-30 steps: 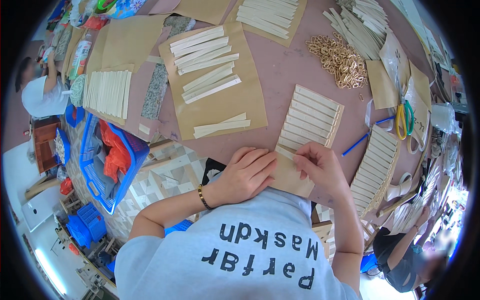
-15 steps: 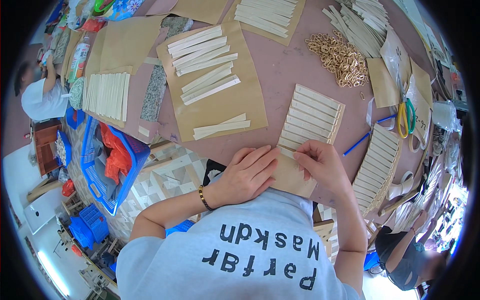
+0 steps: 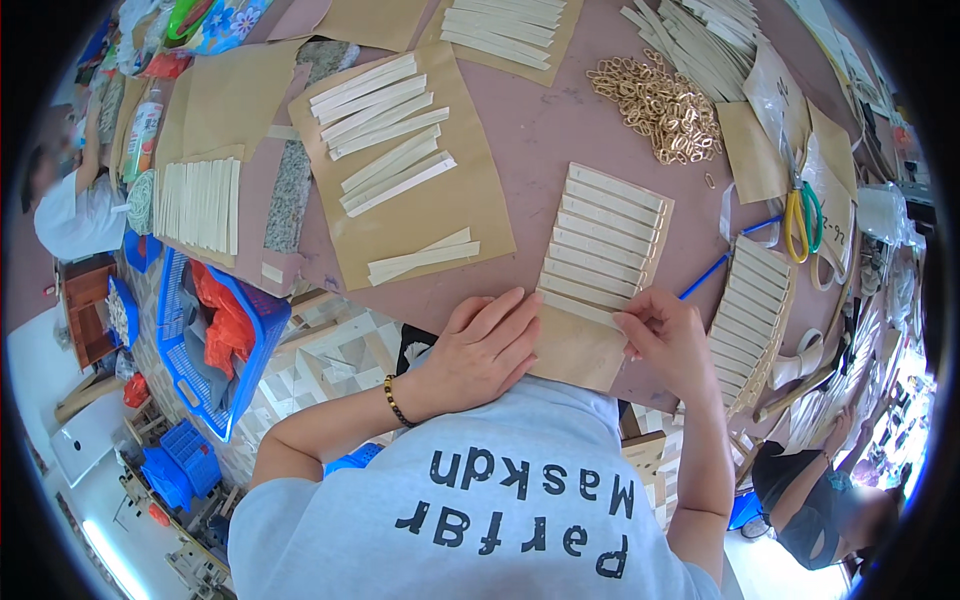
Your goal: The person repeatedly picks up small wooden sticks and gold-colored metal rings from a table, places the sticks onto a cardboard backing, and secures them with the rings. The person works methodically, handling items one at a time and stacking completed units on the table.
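Mauve worktable in a crowded workshop, with co-workers out at the rim: one person at nine o'clock, another past four. And right at the hub of the dial, the brown card, on the table's near edge, square between both hands! Already filled from twelve o'clock down past the middle: a neat ladder of pale strips, with tiny glints at the right ends, too fine to read. Not yet covered: the bare stretch towards six. More than half done there, at a guess.

Left hand in at eight o'clock, palm down, fingers flat and close together, tips by the left end of the lowest strip, clamped on nothing visible. Right hand at five, thumb and fingertips bunched at that strip's other end; cannot tell grip from mere touch.

Plenty left unplaced: loose strips on a brown sheet at ten o'clock, a further heap of strips out at one, and just nearer, a pile of gold-coloured loops. Over at four, another card, striped along most of its length, apparently further along. Near three, untouched: blue pen and scissors.
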The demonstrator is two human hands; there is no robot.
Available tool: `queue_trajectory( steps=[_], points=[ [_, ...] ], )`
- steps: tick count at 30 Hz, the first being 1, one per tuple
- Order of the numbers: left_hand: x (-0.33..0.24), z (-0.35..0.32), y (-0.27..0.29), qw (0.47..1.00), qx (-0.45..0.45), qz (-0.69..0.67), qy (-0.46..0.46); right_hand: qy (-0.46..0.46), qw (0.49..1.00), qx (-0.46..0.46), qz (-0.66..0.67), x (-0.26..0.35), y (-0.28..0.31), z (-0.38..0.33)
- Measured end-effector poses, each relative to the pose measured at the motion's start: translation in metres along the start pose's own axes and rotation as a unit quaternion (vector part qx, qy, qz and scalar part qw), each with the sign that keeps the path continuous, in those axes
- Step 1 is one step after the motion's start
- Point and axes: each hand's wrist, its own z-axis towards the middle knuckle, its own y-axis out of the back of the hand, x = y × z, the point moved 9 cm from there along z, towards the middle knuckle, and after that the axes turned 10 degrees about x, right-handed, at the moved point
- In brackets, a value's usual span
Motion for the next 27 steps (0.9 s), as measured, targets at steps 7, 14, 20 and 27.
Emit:
queue_trajectory(
  steps=[7, 14, 20, 27],
  points=[
    [-0.001, 0.002, 0.001, 1.0, 0.008, 0.01, -0.005, 0.038, 0.998, -0.035, -0.045, 0.004, 0.002, 0.0],
    [-0.001, 0.003, 0.003, 1.0, 0.016, 0.004, -0.005, 0.033, 0.977, -0.078, -0.196, 0.021, 0.004, -0.003],
    [-0.001, 0.001, 0.007, 1.0, -0.015, -0.014, -0.012, 0.305, 0.903, -0.099, -0.285, 0.094, -0.036, -0.008],
    [0.004, -0.013, -0.003, 0.994, -0.036, -0.097, -0.02, 0.476, 0.79, -0.053, -0.383, 0.156, -0.149, 0.05]
  ],
)
